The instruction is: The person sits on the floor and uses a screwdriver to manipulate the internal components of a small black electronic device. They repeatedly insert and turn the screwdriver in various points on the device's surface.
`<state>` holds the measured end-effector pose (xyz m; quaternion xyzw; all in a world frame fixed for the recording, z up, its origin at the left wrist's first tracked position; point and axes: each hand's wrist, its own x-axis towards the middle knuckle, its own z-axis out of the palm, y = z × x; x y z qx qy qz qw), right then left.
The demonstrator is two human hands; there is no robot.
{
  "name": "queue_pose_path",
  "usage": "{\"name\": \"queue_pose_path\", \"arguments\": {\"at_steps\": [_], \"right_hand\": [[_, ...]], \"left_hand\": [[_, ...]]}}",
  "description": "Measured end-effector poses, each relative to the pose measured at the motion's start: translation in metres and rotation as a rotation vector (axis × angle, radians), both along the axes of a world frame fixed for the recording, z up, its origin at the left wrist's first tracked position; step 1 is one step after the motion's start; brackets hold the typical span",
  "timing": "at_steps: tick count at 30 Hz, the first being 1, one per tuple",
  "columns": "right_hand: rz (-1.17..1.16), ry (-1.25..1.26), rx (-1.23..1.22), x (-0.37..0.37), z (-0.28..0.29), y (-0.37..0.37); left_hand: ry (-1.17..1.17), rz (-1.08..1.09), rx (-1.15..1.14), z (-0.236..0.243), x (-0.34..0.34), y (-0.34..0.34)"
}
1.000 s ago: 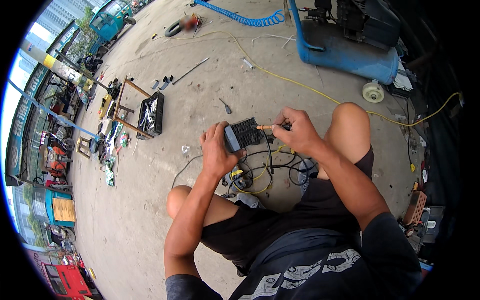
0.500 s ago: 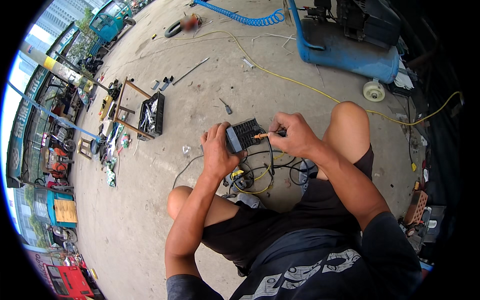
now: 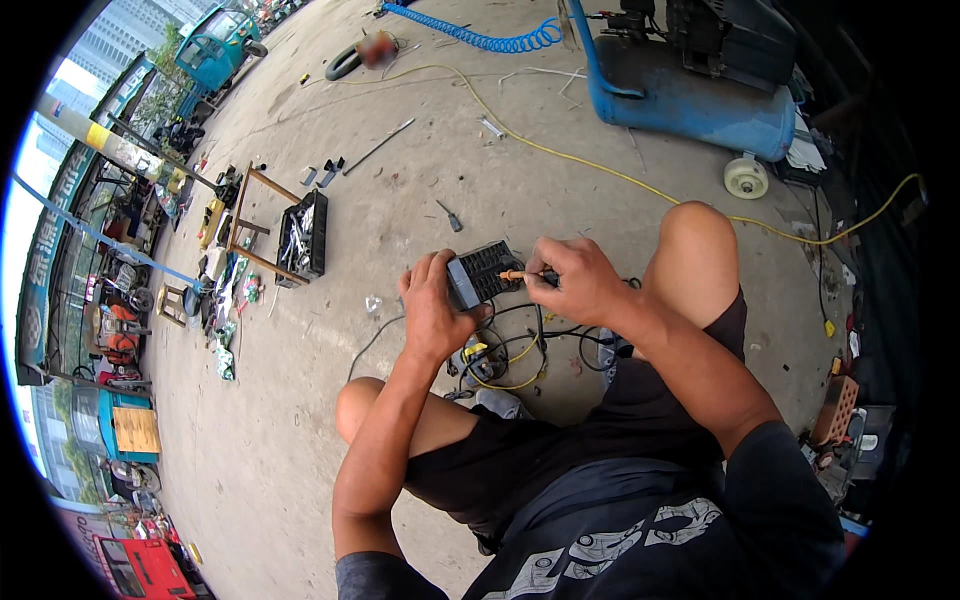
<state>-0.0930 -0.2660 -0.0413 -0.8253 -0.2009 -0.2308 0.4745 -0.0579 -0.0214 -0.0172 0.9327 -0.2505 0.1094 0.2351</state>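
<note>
My left hand (image 3: pixel 430 305) is wrapped round the left side of a dark box with finned ribs (image 3: pixel 488 272), tilted above the ground between my knees. Closed in a pinch, my right hand (image 3: pixel 575 282) holds a slim tool with an orange-brown front (image 3: pixel 512 275). Its tip points left and lies over the ribbed face; whether it touches cannot be made out. My right fingers hide the tool's back end. Below the box, black and yellow cables (image 3: pixel 530 345) loop over the ground around my shoes.
A small screwdriver (image 3: pixel 450 216) lies beyond the box. To the left are a black crate of tools (image 3: pixel 303 238) and a wooden frame (image 3: pixel 240 210). A blue air compressor (image 3: pixel 690 110) stands at the far right, with a yellow hose (image 3: pixel 600 168) crossing the concrete.
My right hand has shifted slightly left with the tool, whose tip is a little further over the ribbed face. The box has moved slightly left with my left hand.
</note>
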Motion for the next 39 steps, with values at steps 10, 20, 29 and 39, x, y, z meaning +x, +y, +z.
{"name": "queue_pose_path", "arguments": {"at_steps": [10, 20, 29, 39], "right_hand": [[-0.048, -0.027, 0.055, -0.005, 0.003, -0.005], [0.023, -0.035, 0.005, -0.007, 0.003, 0.002], [-0.025, -0.157, -0.088, -0.006, -0.007, 0.009], [-0.221, -0.221, -0.002, -0.006, -0.007, 0.005]], "left_hand": [[0.008, 0.002, -0.003, 0.002, 0.000, -0.001], [0.020, 0.007, 0.008, 0.003, -0.001, -0.002], [0.015, 0.015, -0.008, -0.001, 0.001, 0.000], [0.032, 0.028, -0.010, 0.002, 0.000, 0.000]]}}
